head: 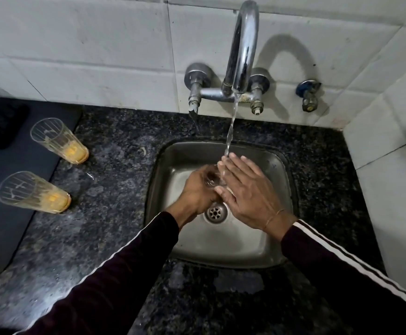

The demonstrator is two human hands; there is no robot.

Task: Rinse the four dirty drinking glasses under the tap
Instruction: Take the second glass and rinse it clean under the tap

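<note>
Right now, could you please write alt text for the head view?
Over a steel sink, the left hand grips a clear drinking glass under the running chrome tap; the right hand lies flat against it. Two orange-stained ribbed glasses wait left.

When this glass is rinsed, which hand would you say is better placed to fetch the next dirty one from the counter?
Probably the left hand. Both dirty glasses stand on the counter left of the sink, on its side. It grips the glass now, though; the right hand would cross over.
</note>
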